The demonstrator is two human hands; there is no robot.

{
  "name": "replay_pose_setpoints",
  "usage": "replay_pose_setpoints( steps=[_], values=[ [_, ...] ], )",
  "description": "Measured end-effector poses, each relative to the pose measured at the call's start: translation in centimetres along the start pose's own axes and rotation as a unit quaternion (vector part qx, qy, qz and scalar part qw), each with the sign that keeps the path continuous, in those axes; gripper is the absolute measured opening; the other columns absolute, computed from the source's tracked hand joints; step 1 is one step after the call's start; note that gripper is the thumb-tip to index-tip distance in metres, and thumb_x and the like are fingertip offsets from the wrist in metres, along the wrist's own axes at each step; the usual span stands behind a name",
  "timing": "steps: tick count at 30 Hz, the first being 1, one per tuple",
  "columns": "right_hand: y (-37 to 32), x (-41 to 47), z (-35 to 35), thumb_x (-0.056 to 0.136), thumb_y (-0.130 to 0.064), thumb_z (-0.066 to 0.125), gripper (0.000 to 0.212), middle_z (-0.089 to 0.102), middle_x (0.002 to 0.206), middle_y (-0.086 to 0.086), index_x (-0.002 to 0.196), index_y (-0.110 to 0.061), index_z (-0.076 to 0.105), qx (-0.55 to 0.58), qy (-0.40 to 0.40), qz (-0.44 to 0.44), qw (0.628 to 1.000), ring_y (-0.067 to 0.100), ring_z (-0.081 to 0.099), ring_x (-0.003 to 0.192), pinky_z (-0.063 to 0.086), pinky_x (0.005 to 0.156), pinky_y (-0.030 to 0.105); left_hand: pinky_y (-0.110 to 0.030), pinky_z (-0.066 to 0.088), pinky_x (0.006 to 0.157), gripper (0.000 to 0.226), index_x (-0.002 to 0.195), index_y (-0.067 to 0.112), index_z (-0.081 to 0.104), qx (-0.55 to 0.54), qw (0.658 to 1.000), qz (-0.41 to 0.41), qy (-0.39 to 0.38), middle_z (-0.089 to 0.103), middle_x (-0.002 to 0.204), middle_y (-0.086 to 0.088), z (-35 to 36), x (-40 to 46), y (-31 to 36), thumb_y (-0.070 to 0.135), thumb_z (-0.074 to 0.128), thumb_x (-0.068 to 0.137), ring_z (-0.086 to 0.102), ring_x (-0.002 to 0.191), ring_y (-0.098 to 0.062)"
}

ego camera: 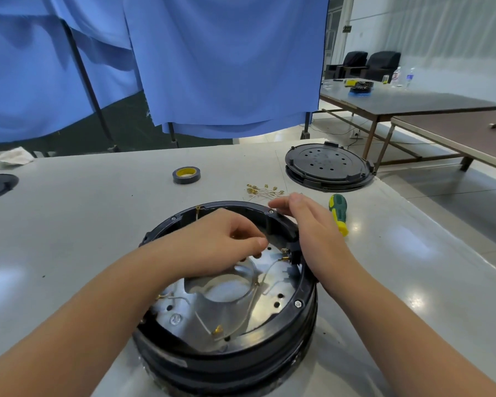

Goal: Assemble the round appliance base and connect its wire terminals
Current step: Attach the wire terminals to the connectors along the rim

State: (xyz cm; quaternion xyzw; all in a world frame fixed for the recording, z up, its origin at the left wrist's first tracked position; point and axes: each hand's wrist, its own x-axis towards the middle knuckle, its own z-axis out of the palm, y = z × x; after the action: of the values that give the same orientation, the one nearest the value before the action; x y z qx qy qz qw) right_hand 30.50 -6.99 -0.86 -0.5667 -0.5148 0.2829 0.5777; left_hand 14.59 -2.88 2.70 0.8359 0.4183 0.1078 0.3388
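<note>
The round black appliance base [269, 351] stands at the table's near edge, open on top, with a shiny metal plate [232, 310] and thin white wires with brass terminals [217, 330] inside. My left hand [212, 242] reaches into the base with curled fingers that pinch something small near the terminal block [287, 253]; what it pinches is hidden. My right hand [307, 222] rests on the base's right rim, fingers fairly straight. A black round cover [328, 166] lies at the far right of the table.
A roll of dark tape with a yellow core [186, 174] lies behind the base. Loose brass-tipped wires [262, 189] and a green-and-yellow screwdriver [338, 213] lie to the right. Blue curtains [212, 67] hang behind; other tables [413, 101] stand at far right.
</note>
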Motion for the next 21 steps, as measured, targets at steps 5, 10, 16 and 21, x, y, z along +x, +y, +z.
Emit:
replay_pose_setpoints(
  steps=[5, 10, 16, 21],
  values=[
    [-0.1, 1.7, -2.1, 0.094, -0.017, 0.053, 0.016, 0.067, 0.093, -0.014, 0.093, -0.026, 0.067, -0.042, 0.021, 0.002, 0.999, -0.006, 0.06, 0.082, 0.045, 0.07, 0.006, -0.015, 0.043, 0.078, 0.013, 0.096, 0.04, 0.067, 0.069, 0.98, 0.031, 0.186, 0.065, 0.093, 0.024, -1.5, -2.0, -3.0, 0.033, 0.06, 0.088, 0.057, 0.091, 0.006],
    [1.1, 4.6, -3.2, 0.09, -0.012, 0.057, 0.015, 0.064, 0.104, -0.003, 0.098, -0.022, 0.065, -0.184, -0.038, 0.063, 0.98, 0.016, 0.063, 0.093, 0.046, 0.067, 0.019, -0.031, 0.033, 0.107, 0.047, 0.138, 0.033, 0.045, 0.223, 0.958, 0.011, 0.181, 0.042, 0.139, 0.012, -2.0, -1.9, -5.1, 0.036, 0.055, 0.092, 0.038, 0.128, -0.011],
    [3.4, 8.0, -2.5, 0.091, -0.015, 0.056, 0.019, 0.059, 0.114, -0.001, 0.107, -0.021, 0.064, -0.384, -0.108, 0.029, 0.916, 0.016, 0.057, 0.099, 0.044, 0.085, 0.028, -0.031, 0.032, 0.109, 0.06, 0.147, 0.032, 0.026, 0.213, 0.964, 0.009, 0.158, 0.029, 0.148, 0.014, -1.7, -1.9, -6.0, 0.04, 0.051, 0.093, 0.034, 0.132, -0.011],
    [4.6, 11.2, -1.4, 0.093, -0.016, 0.054, 0.025, 0.052, 0.122, 0.006, 0.117, -0.019, 0.06, -0.482, -0.094, 0.009, 0.871, 0.023, 0.052, 0.109, 0.044, 0.091, 0.035, -0.028, 0.032, 0.107, 0.058, 0.147, 0.032, 0.023, 0.223, 0.959, 0.021, 0.171, 0.025, 0.149, 0.015, -1.4, -1.9, -6.1, 0.041, 0.047, 0.095, 0.031, 0.133, -0.01]
  ],
)
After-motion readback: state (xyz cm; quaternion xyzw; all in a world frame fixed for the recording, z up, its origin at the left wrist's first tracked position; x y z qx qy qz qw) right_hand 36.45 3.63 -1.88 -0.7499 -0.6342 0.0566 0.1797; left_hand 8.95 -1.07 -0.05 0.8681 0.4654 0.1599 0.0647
